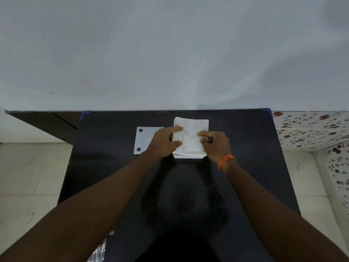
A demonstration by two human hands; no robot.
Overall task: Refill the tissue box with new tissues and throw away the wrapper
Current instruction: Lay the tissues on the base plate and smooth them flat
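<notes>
My left hand (163, 141) and right hand (215, 144) pinch the white tissues (190, 136) from both sides, over the tissue box (188, 159) on the black desk (245, 167); its lid (144, 138) lies left.

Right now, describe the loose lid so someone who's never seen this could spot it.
On the black table, look to the far half, where both hands press a white tissue stack into a white box. The lid lies flat just left of that box, partly under the left hand. It is the only flat pale square plate, with two dark round holes along its left edge.
</notes>
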